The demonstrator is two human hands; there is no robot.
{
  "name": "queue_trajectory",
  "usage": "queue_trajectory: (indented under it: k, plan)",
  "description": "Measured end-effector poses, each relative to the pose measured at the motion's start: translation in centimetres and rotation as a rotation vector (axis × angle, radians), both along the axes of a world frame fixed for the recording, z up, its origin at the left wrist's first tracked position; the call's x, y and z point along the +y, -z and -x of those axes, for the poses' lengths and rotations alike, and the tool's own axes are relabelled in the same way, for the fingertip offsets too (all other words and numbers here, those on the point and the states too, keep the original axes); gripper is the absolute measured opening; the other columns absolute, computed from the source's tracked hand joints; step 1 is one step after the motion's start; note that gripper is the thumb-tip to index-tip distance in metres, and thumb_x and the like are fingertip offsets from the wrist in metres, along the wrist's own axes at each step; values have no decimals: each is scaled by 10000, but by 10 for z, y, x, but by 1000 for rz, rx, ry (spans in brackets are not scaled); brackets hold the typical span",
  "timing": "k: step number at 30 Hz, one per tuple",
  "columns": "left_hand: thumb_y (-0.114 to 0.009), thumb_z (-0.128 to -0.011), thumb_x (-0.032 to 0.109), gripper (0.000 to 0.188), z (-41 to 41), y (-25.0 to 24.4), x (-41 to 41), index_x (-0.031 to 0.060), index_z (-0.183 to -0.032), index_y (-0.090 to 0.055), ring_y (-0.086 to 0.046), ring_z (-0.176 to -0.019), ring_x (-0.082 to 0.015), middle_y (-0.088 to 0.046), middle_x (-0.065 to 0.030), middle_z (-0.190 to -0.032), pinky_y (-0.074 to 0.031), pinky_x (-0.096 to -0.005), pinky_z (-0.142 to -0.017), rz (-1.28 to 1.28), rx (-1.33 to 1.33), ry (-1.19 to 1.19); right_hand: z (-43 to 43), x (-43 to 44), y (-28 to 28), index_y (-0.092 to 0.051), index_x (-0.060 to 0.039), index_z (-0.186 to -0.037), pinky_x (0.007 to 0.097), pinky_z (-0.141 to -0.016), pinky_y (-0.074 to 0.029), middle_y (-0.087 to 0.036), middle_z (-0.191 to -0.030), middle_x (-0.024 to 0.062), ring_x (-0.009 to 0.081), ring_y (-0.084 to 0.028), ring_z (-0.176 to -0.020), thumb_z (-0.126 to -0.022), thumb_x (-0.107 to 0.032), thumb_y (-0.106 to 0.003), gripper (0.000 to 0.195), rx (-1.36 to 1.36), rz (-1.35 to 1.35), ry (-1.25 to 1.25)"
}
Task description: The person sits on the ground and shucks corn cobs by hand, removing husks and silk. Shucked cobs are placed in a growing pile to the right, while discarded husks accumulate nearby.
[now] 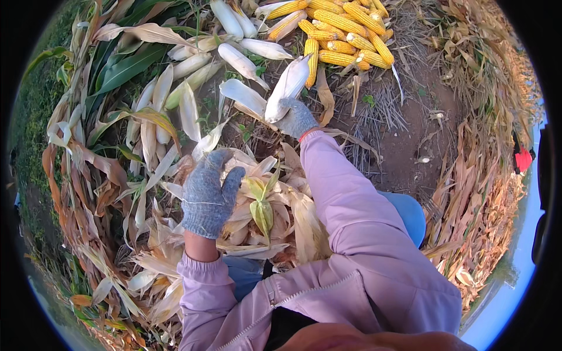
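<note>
My right hand, in a grey knitted glove, grips the lower end of a corn ear in pale husk. That ear's tip points away from me, towards the bare yellow cobs. My left hand, gloved alike, hovers over loose husks with thumb and fingers apart. I see nothing held in it; a pale husk strip lies just beyond its fingertips. Between my arms is a heap of stripped dry husks, topped by a yellow-green husk piece.
Bare yellow corn cobs are piled at the far side. Several unhusked ears lie ahead to the left, beside cut stalks and leaves. Dry stalks line the right, across brown soil. A red object shows far right.
</note>
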State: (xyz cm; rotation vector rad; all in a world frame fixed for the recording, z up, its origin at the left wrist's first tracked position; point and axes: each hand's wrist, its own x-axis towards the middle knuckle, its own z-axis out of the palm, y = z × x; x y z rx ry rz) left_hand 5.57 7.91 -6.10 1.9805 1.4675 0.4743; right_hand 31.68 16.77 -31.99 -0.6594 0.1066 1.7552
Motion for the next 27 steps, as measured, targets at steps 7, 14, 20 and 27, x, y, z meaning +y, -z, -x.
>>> queue_trajectory:
  k: [7,14,20,27]
  plan:
    - [-699,-943,229,320,56,-27,-14,15,-1173,-640,-679,-898,-194,-704,-133,-1025,-538,-319,-808,-223,-529,-435,73,-21,-168,-362,-105,-1513,483,-1034,-484,-528,-1389,124,309,-539,-1263,-823,-31,-685,765,-295,-271,-646]
    - [-583,-1004,243,386,97,-19,-16,5,-1308,-572,-628,-1071,-280,-648,-173,-1202,-478,-360,-978,-262,-1025,-603,111,-67,-272,-386,-29,-1503,358,-1028,-460,-596,-1328,107,222,-577,-1199,-747,-186,-815,883,-676,-493,-1128]
    - [-461,-1029,212,312,97,11,-8,-10,-1199,-598,-649,-985,-330,-673,-214,-1033,-518,-427,-865,-390,-1200,-734,138,-116,-320,-408,27,-1466,370,-1025,-459,-585,-1336,194,277,-589,-1200,-771,-385,-811,903,-1403,-833,-1017]
    - [-441,-1034,247,345,100,-21,-19,-13,-1201,-594,-672,-971,-299,-689,-158,-1071,-558,-407,-892,-49,-1850,-502,156,-143,-331,-477,5,-1406,394,-1008,-466,-595,-1284,199,287,-596,-1172,-811,-421,-798,799,-1562,-1030,-710]
